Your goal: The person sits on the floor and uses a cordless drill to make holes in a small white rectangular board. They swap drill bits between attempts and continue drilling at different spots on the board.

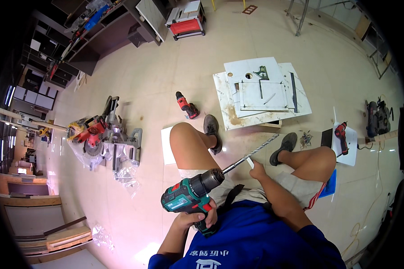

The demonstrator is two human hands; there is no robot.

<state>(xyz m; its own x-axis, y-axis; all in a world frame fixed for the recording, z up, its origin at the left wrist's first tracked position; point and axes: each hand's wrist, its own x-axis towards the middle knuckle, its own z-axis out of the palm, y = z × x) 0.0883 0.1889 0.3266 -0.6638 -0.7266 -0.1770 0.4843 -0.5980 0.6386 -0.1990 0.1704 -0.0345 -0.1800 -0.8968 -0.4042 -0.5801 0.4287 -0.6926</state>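
My left hand (197, 219) is closed round the grip of a green and black cordless drill (184, 196). A long spiral drill bit (261, 149) sits in its chuck and points up and to the right, over the gap between my knees. My right hand (257, 171) is closed, with a small flat white piece (250, 162) sticking out of it beside the bit. Whether that piece touches the bit I cannot tell. In front of my feet lies a stack of white boards (229, 65) with round holes and a combination square (261, 74) on top.
A red cordless drill (187, 106) lies beyond my left knee. Another red power tool (341, 138) rests on white sheets at the right. The mitre saw (94, 130) stands at the left, the table saw (185, 24) at the back. A cable (379, 179) trails along the right floor.
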